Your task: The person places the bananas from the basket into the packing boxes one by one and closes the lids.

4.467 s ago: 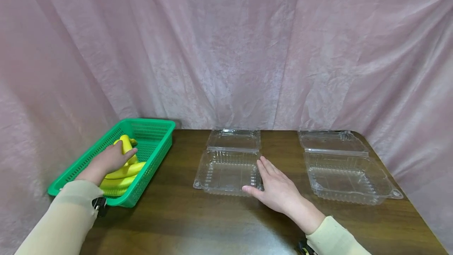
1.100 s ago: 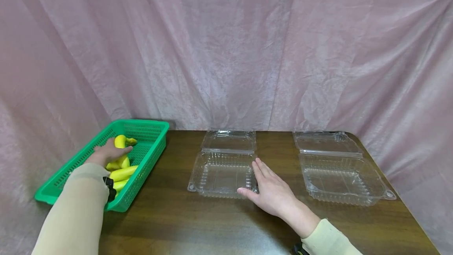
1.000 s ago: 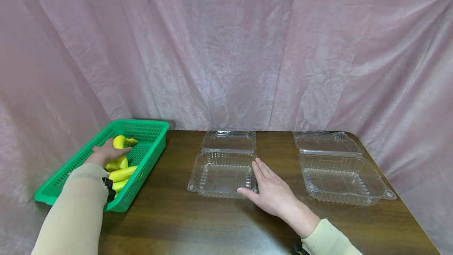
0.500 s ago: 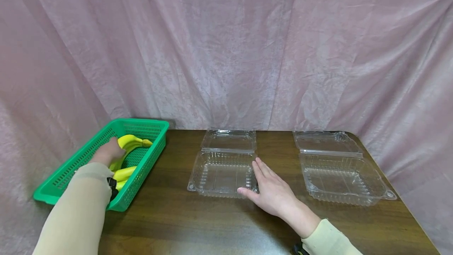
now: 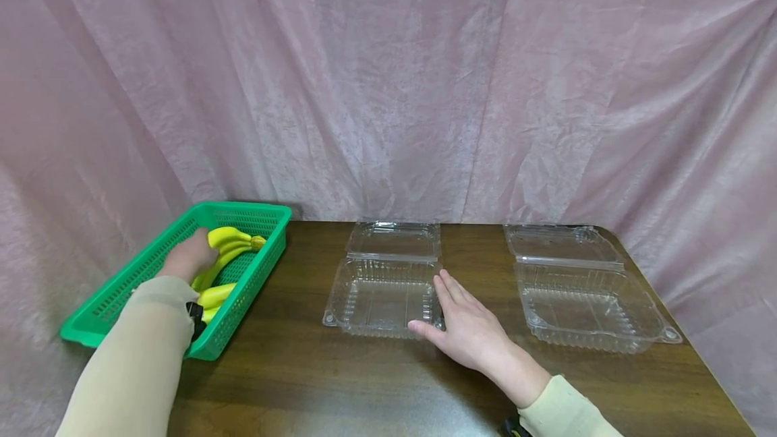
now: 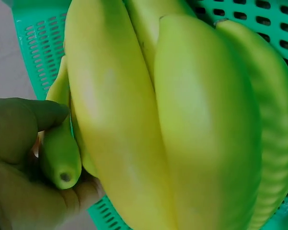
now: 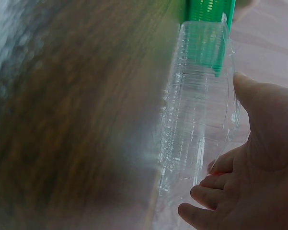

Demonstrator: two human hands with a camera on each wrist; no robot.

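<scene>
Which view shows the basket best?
The head view: it shows most of the basket, though the left hand, sleeve and bananas hide part of it. The left wrist view shows only patches around the bananas; the right wrist view only a piece, partly through a clear container.

No text, label, brand, number or sign can be read on the bananas [image 6: 120, 110], basket [image 5: 255, 288], left box [image 5: 392, 257] or right box [image 5: 569, 262]. Round marks on the corner tabs [image 5: 670, 334] are too small to tell.
</scene>
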